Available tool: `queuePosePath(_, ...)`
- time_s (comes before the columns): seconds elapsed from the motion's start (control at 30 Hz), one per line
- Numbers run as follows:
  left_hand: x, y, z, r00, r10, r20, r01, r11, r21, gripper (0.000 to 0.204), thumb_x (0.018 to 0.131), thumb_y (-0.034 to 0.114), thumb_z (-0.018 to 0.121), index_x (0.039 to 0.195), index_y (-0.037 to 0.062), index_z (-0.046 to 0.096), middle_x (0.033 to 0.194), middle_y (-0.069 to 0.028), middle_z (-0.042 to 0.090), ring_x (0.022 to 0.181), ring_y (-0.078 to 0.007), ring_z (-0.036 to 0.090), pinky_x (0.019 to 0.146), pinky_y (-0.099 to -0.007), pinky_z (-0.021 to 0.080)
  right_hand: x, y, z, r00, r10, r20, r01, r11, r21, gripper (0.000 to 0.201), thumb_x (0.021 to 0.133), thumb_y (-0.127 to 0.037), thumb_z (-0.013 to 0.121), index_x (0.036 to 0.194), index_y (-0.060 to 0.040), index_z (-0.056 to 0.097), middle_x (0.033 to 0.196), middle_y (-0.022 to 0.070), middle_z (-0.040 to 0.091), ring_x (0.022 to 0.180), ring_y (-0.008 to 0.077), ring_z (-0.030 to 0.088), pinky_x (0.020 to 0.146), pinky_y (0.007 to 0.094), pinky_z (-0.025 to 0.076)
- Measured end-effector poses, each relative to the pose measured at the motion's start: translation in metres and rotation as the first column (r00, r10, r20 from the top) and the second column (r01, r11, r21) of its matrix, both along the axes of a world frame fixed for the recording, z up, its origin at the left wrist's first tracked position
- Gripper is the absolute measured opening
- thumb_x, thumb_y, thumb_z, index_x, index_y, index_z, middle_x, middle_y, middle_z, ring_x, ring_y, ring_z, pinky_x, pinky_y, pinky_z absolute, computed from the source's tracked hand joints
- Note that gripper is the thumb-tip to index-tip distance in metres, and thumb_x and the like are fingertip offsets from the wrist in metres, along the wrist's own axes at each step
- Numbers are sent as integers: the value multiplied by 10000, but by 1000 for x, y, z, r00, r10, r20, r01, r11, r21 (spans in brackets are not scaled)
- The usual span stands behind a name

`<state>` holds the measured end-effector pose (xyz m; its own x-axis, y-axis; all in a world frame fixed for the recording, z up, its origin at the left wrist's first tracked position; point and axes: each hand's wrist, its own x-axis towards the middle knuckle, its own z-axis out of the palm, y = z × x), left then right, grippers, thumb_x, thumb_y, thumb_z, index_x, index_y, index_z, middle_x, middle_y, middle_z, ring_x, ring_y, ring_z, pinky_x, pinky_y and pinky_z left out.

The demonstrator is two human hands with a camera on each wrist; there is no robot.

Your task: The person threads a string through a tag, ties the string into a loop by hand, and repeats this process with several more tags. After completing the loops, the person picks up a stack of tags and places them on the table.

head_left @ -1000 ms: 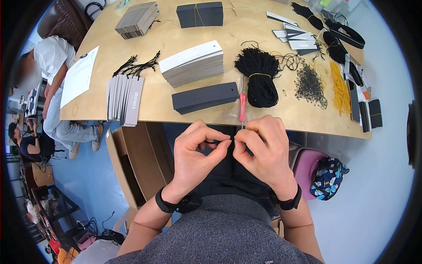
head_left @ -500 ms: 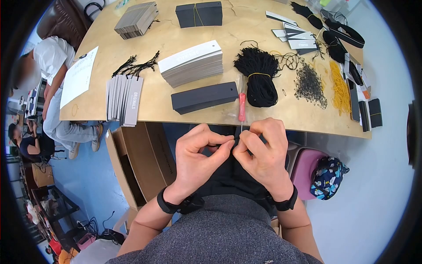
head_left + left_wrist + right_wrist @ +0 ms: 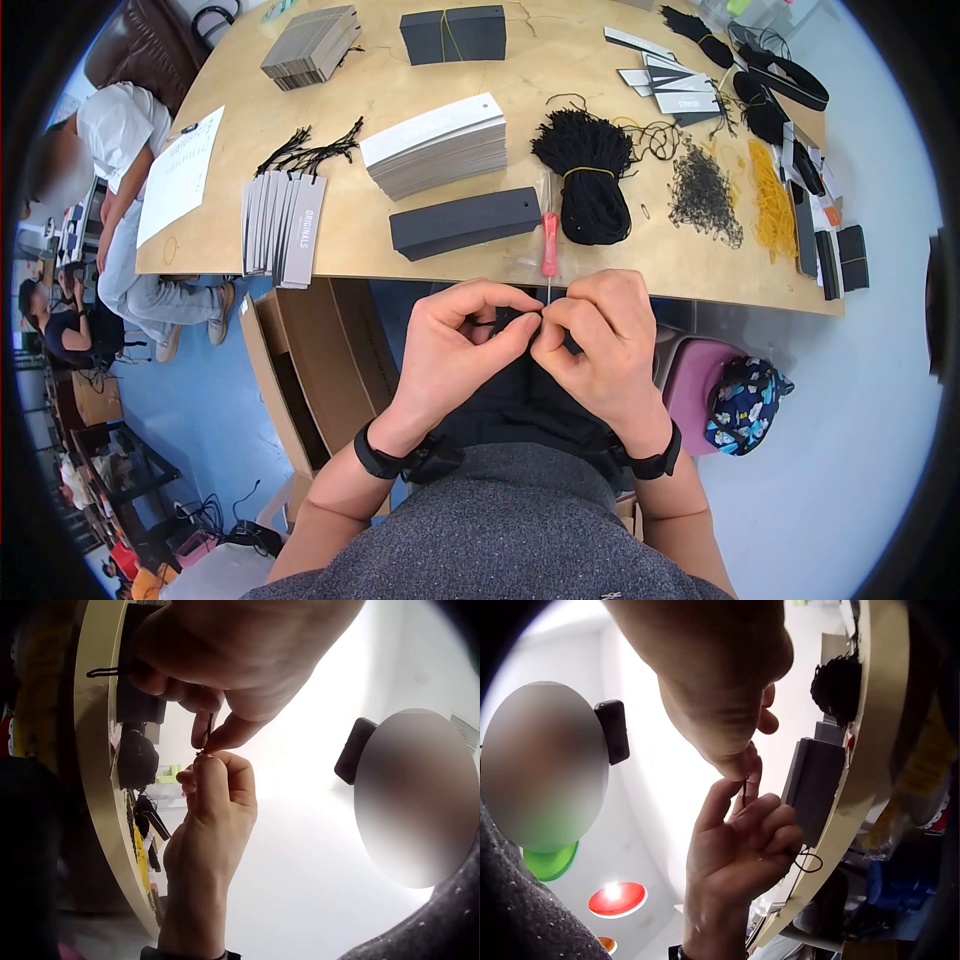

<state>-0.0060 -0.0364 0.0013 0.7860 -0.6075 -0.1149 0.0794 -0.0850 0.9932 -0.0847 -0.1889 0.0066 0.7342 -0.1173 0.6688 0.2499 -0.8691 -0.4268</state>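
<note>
Close together in front of the table edge, both hands work on a thin black cord (image 3: 744,792). My left hand (image 3: 455,345) pinches it between thumb and index finger, and a loop of the cord sticks out past that hand's curled fingers in both wrist views. My right hand (image 3: 603,345) pinches the cord at the left fingertips, its other fingers curled. Just beyond the fingertips, a red-handled tool (image 3: 550,245) with a thin metal shaft lies over the table edge. The cord's short end is mostly hidden by the fingers.
On the table (image 3: 690,275) stand a black card stack (image 3: 465,225), a white-topped tag stack (image 3: 435,145) and a bundle of black cords (image 3: 595,200). Dark safety pins (image 3: 705,195) and yellow rubber bands (image 3: 772,205) lie right. Corded tags (image 3: 285,225) lie left. Below is a cardboard box (image 3: 335,360).
My left hand has shifted slightly right, bringing its fingertips against those of the right hand. The right hand stays nearly in place, and the things on the table have not moved.
</note>
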Motion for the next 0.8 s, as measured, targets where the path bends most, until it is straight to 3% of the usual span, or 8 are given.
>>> queuePosePath(0.13,0,-2,0,1000,-4,-9,4,1000,12,123,792,82,751,913,70,731,615,100,421,566,-1,307,502,-197,235,-1,2,0,1000,7,-4,-7,1000,-12,283,574,-19,763,803,-79,607,835,21,561,755,208,586,729,342,439)
queuePosePath(0.3,-2,-8,-4,992,16,128,-19,1000,23,73,767,73,733,810,61,675,599,87,401,564,-12,300,501,-208,238,-1,3,-3,1000,19,-16,-20,999,-46,306,569,-73,787,813,-87,603,840,15,540,738,197,577,720,343,431)
queuePosePath(0.6,-3,-9,-2,994,60,91,-66,996,60,74,767,43,723,822,48,675,600,98,376,568,-1,298,503,-199,236,0,8,-7,998,-58,27,59,996,-61,298,580,-60,786,809,-97,599,849,31,533,734,218,571,695,356,433)
queuePosePath(0.7,-4,-6,-5,989,146,0,-146,988,-46,77,786,-1,723,845,34,690,624,110,384,583,10,301,513,-183,235,-4,5,-5,974,-202,-107,216,965,147,210,675,9,738,823,-73,613,858,67,555,710,240,577,663,347,460)
queuePosePath(0.77,-3,-4,-4,988,153,-13,-153,986,-69,83,798,-16,721,864,29,699,635,114,387,590,14,303,518,-177,234,-8,3,8,976,-95,-197,176,877,447,170,728,14,732,850,-40,626,843,70,562,688,190,582,642,299,475)
queuePosePath(0.8,-3,-3,-4,987,158,-29,-160,983,-92,91,810,-31,719,882,23,708,646,118,389,598,18,304,523,-171,234,-9,2,9,976,-96,-198,177,877,447,170,728,14,732,850,-40,626,843,70,562,688,190,582,642,299,475)
